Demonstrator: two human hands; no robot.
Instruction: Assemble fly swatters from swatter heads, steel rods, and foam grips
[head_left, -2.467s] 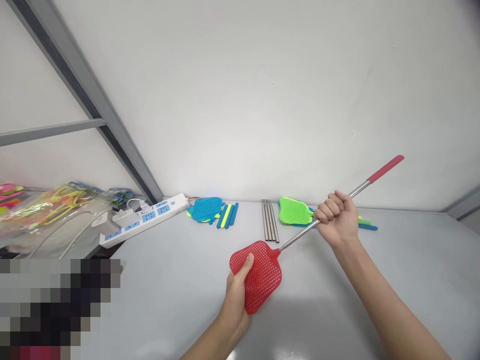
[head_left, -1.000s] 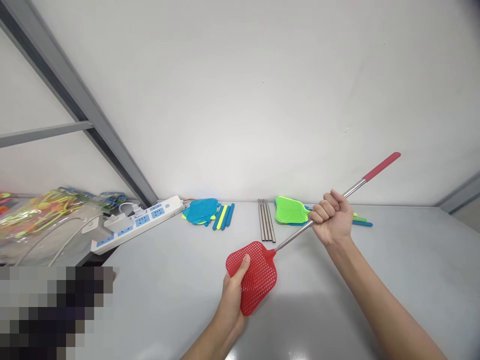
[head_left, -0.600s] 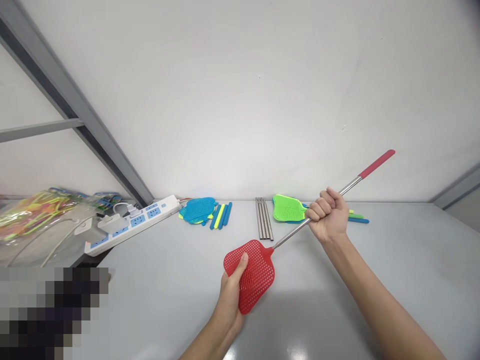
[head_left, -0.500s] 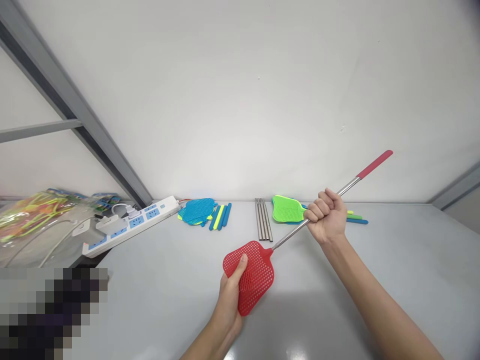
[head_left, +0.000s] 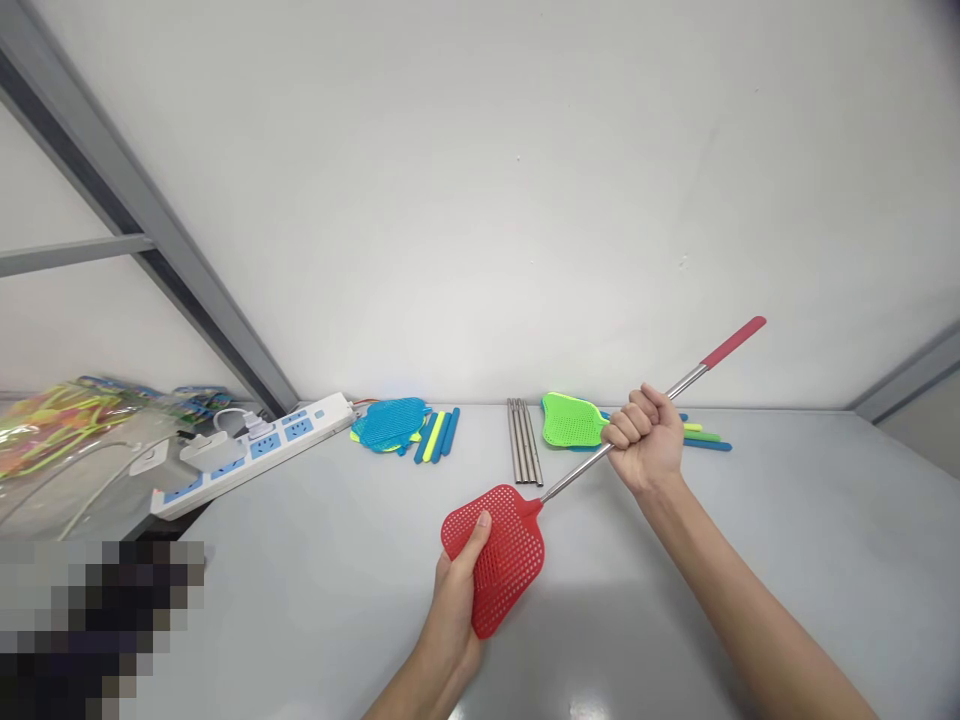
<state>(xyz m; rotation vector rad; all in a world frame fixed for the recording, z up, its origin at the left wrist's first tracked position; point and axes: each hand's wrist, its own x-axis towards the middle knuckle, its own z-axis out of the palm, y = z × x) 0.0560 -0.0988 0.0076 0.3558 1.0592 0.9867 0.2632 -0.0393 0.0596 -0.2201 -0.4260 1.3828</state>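
Handle [head_left: 733, 342] of a red fly swatter [head_left: 517, 545] is sitting slightly lower and nearer the right hand [head_left: 646, 440] than half a second ago, both hands keeping their holds. The swatter is slanting over a grey table [head_left: 315, 570], mesh head toward the viewer, handle pointing up and right. The left hand [head_left: 456, 595] is clamping the head, thumb lying on top; the right hand is wrapping its shaft in a fist, forearm reaching in from lower right. Behind, four metal rods [head_left: 526, 445] are lying side by side. Left of them, four loose grips [head_left: 434, 438], three blue and one yellow, are resting beside stacked swatter heads [head_left: 390, 424]. Right of the rods, a green head [head_left: 571, 422] is topping another pile, its count hidden. One white power strip [head_left: 262, 448] is lying far left.
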